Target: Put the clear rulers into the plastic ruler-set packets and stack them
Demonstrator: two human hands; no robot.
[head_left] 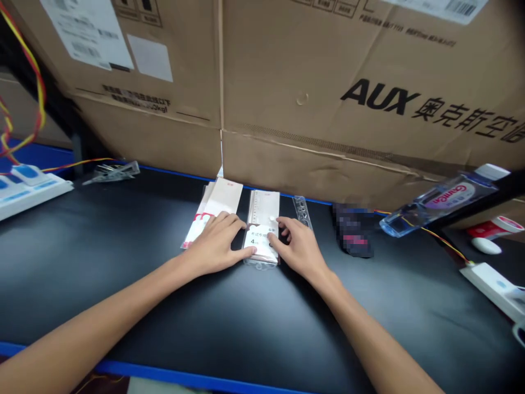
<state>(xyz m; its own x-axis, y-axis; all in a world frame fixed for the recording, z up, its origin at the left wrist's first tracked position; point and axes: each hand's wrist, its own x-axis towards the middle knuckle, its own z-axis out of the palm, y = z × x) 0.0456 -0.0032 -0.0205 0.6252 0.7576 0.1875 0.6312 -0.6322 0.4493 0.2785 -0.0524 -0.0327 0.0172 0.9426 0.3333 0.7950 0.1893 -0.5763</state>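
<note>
A flat clear stationery packet [262, 249] lies on the black table in front of me. It holds a ruler [255, 207] and a white card with Chinese print and a "4". My left hand [219, 241] lies flat with fingers spread over a stack of pale and red-printed packets [225, 194], its thumb touching the stationery packet's lower left. At the packet's right edge, my right hand [297, 243] has curled fingers, thumb on the card and index fingertip by a small white spot. A clear plastic ruler-like strip [302, 210] lies just beyond the right hand.
Large cardboard boxes [287, 109] wall off the table's back. Right stand a dark pixelated item [353, 230], a tilted water bottle [445, 200], a red and white tube [496, 227] and a power strip [494, 287]. Left are clear plastic pieces [117, 171] and another power strip [35, 191].
</note>
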